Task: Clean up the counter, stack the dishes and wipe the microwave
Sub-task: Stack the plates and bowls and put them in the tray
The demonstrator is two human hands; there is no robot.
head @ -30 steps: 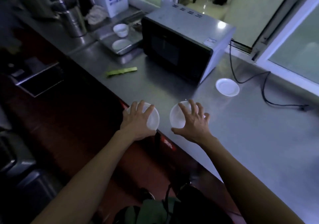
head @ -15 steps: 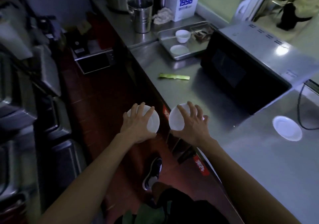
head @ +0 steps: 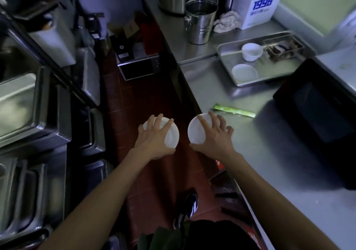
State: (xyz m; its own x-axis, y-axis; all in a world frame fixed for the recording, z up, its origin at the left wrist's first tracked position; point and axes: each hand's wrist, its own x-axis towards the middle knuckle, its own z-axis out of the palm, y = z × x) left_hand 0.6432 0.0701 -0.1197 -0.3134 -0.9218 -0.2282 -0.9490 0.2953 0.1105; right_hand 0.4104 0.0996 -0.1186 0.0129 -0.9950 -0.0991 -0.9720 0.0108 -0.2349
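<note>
Left hand (with saucer) hangs beyond counter edge.

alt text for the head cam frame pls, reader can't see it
Each of the person's hands holds a small white dish: left hand over the floor, right hand at the steel counter edge. Ahead lie a green stalk, a metal tray with two white bowls, and a black microwave.
</note>
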